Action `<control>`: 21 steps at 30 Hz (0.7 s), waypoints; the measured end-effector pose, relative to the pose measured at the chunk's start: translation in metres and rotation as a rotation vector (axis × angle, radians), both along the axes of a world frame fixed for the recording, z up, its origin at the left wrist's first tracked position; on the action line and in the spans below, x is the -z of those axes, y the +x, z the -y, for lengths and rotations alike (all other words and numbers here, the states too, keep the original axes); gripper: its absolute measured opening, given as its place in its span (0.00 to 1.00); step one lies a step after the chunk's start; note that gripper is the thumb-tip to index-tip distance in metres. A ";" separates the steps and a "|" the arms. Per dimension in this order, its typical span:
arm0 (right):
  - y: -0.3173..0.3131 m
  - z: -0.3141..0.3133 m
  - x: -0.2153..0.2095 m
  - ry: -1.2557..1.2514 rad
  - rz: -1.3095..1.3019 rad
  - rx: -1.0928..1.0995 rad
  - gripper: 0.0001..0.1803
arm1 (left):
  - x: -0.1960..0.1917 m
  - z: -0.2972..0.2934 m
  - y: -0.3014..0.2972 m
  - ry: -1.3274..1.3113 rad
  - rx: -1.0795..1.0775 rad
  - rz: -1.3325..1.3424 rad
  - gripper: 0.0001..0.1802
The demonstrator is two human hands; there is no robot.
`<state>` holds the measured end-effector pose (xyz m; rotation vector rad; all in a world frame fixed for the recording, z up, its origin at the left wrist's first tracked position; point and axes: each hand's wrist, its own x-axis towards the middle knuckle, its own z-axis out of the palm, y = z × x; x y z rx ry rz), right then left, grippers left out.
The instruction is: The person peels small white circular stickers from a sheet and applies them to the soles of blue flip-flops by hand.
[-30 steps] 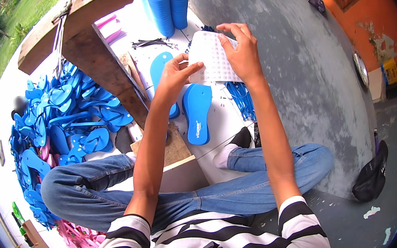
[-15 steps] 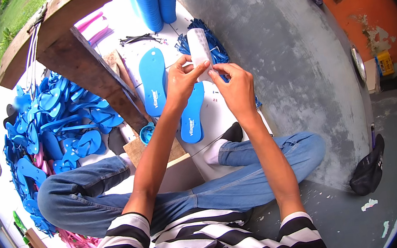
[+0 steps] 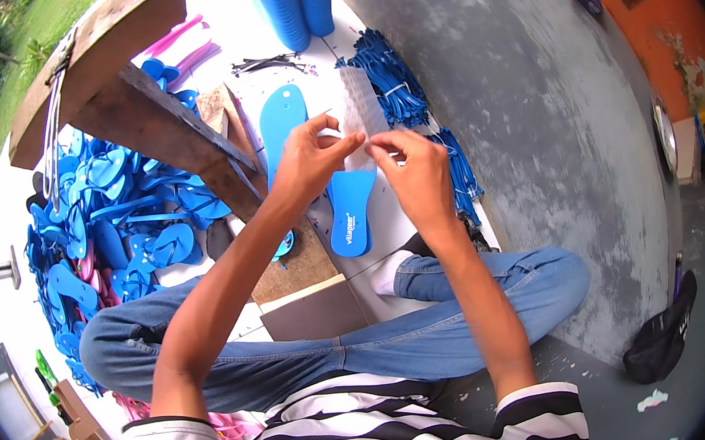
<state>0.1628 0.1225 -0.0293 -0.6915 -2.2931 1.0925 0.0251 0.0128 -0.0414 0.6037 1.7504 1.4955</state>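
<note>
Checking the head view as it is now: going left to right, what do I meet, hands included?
Blue sandal pile → left hand → pale sheet → right hand → orange wall.

Your left hand (image 3: 308, 157) hides the near end of the left blue sole (image 3: 283, 110); your forearm partly covers a round blue object (image 3: 287, 245). Whether your right hand (image 3: 416, 169) grips anything is too small to tell. The far edge crops the sole stacks (image 3: 280, 11). Marks on your pale sheet (image 3: 361, 102) are too faint to make out.

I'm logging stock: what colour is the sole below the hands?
The sole is blue, best seen in the head view.
</note>
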 end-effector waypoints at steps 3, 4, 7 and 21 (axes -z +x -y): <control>-0.003 0.011 -0.002 -0.125 0.023 -0.031 0.08 | 0.007 0.016 -0.001 -0.003 -0.030 -0.055 0.18; -0.001 0.011 -0.002 -0.159 0.043 -0.033 0.08 | 0.011 0.018 0.004 0.006 -0.042 -0.056 0.18; -0.001 0.013 0.012 -0.127 0.006 -0.076 0.08 | 0.018 0.023 0.022 0.034 -0.167 0.064 0.18; -0.003 0.018 0.012 -0.096 0.013 -0.036 0.07 | 0.017 0.020 0.013 0.055 -0.093 0.160 0.13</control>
